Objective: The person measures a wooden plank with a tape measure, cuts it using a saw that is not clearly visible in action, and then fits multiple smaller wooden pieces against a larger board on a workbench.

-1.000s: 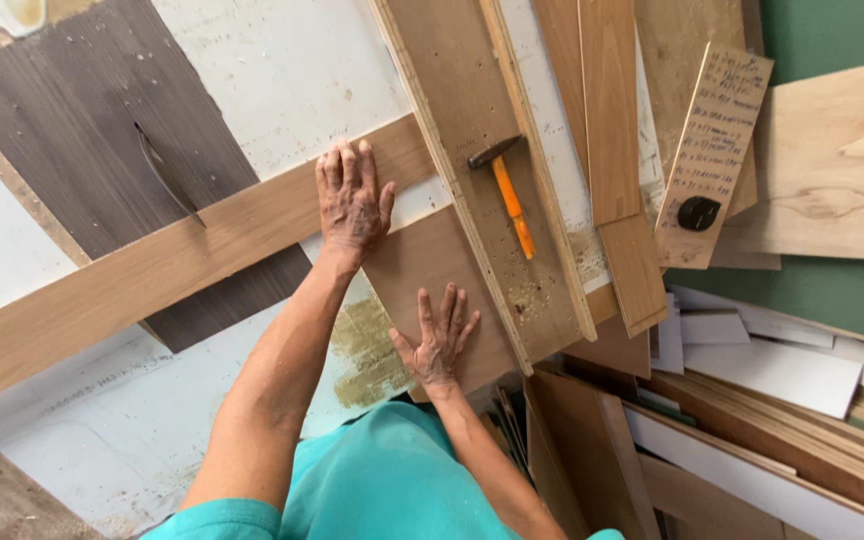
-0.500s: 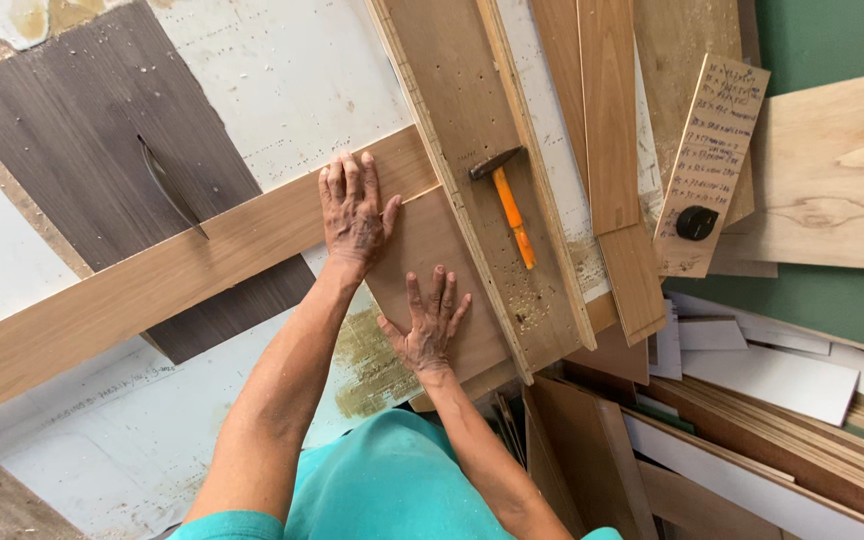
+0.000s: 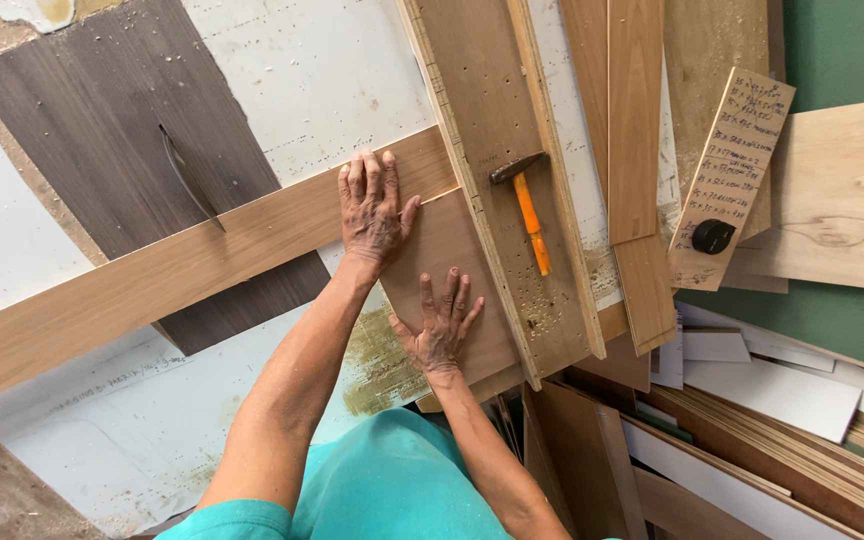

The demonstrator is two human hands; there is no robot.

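Sliding closer to the saw blade (image 3: 190, 178), the long board (image 3: 152, 280) moved. Left hand (image 3: 372, 212) and right hand (image 3: 442, 325) press flat, open; fingers could slip toward that blade.

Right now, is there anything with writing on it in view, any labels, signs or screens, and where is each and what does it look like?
Written board: narrow pale wood offcut, upper right, leaning over other planks, covered in rows of dark handwritten notes; a small black round knob sits near its lower end.
Table top: white sheet, lower left, faint handwritten pencil marks below the long plank.
No packages, signs or screens show.
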